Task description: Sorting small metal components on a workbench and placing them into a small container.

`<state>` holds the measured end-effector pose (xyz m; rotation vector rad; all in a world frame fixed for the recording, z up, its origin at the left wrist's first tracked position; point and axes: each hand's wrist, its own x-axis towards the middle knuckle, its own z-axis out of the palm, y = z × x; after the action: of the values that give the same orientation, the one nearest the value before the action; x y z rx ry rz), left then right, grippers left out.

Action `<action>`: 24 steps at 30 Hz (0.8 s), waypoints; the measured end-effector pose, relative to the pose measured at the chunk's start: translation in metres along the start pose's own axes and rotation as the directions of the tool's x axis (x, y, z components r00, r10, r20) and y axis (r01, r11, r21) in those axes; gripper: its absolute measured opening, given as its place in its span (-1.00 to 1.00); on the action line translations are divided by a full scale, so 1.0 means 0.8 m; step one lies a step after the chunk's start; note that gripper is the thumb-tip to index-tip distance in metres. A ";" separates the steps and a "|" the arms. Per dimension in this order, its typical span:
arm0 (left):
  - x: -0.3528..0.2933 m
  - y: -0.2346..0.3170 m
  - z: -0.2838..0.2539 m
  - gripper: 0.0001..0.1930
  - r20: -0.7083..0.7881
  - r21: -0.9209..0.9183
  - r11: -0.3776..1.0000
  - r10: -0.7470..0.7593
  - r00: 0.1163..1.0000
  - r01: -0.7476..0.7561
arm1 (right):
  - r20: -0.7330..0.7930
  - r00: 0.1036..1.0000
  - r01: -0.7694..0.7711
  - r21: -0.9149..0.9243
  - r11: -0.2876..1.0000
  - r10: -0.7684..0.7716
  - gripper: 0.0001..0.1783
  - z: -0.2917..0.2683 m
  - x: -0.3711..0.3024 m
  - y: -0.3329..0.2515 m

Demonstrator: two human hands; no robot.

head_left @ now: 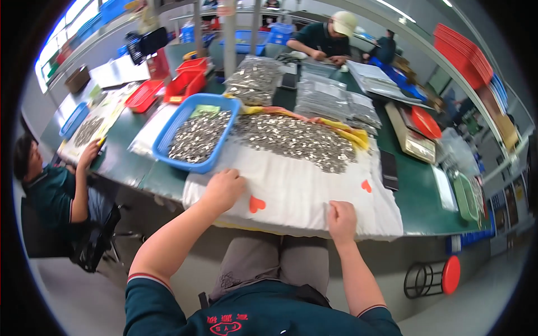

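A white cloth with red hearts covers the near edge of the table in front of me. Small silvery metal pieces lie heaped across its far half. My left hand rests at the cloth's left side, below the blue basket, with its fingers curled together. Near the cloth's front edge, to the right, my right hand is closed like a fist. Whatever either hand might hold is hidden by the fingers. More of the metal pieces fill the blue basket.
Bags of metal parts stand behind the heap. A dark flat case lies right of the cloth, a green basket farther right. Red bins sit at back left. Co-workers sit at left and across; a red stool stands right.
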<state>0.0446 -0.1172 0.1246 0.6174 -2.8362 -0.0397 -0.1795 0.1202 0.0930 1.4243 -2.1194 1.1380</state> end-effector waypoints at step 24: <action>0.161 0.095 0.024 -0.78 0.255 -0.831 -0.375 0.400 0.880 0.411 | 0.260 0.918 -0.222 -0.293 0.930 0.300 -0.80 0.077 0.136 0.037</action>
<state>-0.1043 -0.1017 0.1405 0.0300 -1.5873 -2.7166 -0.2447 0.0115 0.1140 1.2838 -2.6276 0.7217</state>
